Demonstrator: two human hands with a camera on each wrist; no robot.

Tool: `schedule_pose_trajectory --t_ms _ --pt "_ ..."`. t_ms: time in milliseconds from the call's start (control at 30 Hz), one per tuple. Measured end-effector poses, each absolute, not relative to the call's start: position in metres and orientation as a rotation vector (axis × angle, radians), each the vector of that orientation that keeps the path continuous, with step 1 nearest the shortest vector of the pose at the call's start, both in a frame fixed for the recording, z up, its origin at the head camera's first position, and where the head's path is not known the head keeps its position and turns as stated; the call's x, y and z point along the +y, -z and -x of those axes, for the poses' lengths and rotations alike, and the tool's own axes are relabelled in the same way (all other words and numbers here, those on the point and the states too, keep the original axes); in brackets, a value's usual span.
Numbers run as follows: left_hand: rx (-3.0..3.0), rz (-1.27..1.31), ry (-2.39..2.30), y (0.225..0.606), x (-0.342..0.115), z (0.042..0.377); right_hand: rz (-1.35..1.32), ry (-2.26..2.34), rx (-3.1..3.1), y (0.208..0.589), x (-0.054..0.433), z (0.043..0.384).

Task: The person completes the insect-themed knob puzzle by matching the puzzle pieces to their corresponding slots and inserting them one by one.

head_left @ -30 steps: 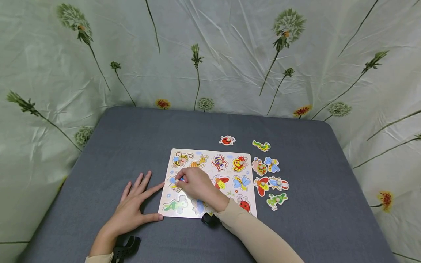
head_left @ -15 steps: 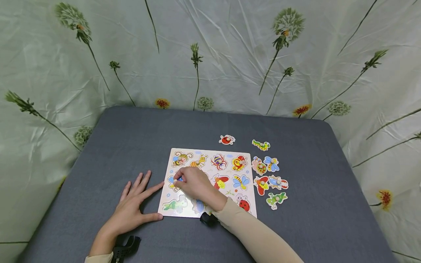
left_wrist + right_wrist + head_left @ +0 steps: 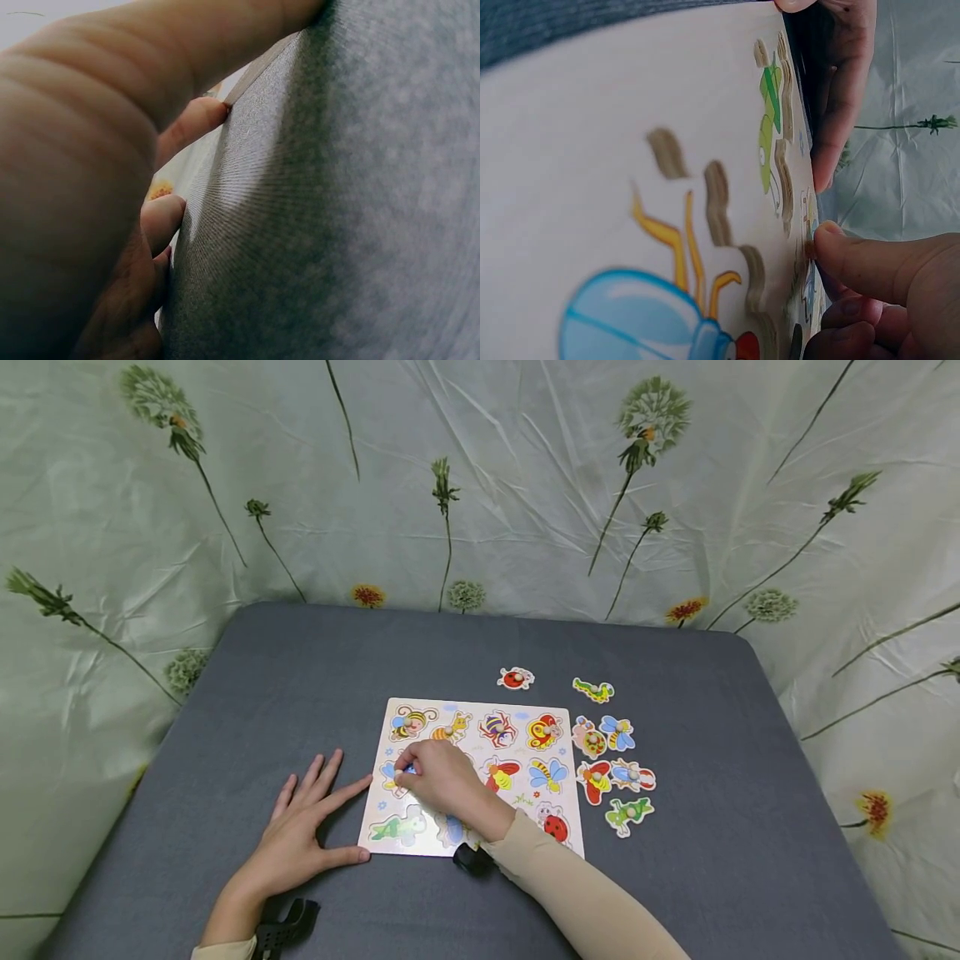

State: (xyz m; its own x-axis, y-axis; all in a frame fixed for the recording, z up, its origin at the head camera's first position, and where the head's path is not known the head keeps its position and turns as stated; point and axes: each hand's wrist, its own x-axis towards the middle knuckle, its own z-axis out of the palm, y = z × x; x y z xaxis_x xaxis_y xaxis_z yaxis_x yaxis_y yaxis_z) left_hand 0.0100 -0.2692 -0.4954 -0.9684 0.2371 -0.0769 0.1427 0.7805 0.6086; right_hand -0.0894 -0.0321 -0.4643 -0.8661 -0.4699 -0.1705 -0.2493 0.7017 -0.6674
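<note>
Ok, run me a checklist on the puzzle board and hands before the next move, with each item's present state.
1. Board steadied: ok, left hand's thumb and forefinger touch its left edge.
2. Knob held: ok, right hand pinches the blue-winged piece at the middle row's left end.
3. That piece fully seated: cannot tell, fingers hide part of it.
4. Lower-left recess free: ok, only its printed green insect shows.
5. Green insect piece placed: not ok, it lies right of the board.
6. Ladybug piece placed: not ok, it lies beyond the far edge.
</note>
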Motion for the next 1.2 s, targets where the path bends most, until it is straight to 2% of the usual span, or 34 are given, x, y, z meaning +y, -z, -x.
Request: schedule_pose_trajectory --t_ms 667,1200 --pt "2.825 -0.303 -0.939 0.497 -0.27 -0.009 0.631 1.039 2.519 0.459 -0.022 0.094" --pt "2.829 -0.299 -0.922 0.497 -0.269 -0.009 0.481 1.248 2.464 0.454 0.01 0.111"
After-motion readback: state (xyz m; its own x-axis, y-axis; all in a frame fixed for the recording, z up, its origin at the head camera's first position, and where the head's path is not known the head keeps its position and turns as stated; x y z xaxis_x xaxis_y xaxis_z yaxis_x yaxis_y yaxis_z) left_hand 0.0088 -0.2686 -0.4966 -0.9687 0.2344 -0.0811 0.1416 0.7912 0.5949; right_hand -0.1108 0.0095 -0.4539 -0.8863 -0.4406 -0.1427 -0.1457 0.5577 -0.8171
